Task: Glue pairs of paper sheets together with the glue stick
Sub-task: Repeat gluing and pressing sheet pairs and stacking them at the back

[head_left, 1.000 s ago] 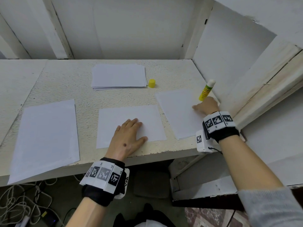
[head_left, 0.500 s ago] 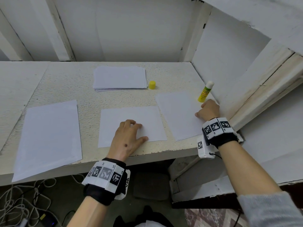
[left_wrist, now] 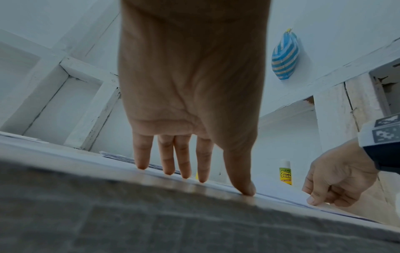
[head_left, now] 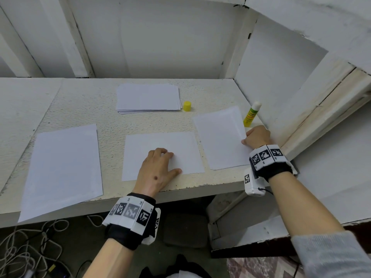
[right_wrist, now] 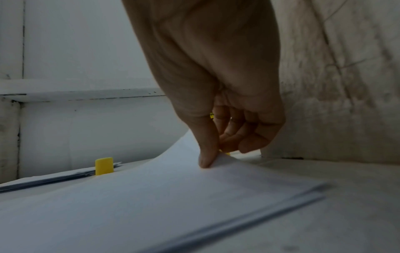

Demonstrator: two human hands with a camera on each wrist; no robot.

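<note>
Counter (head_left: pixel 84 101) backed by a rear wall, w/ a side wall along its right edge. At the far right corner an uncapped glue stick (head_left: pixel 252 114) stands upright near that wall, boxing in the right hand (head_left: pixel 258 137) at the front right. Paper stack (head_left: pixel 148 98) and yellow cap (head_left: pixel 187 106) sit mid-rear. Bare counter runs along the rear left.

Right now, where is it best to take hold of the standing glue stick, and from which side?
Grip the glue stick around its yellow labelled barrel, coming from the front left. It stands upright and uncapped, white glue tip on top, close against the right wall, so the other side looks blocked. The right hand is nearest.
</note>
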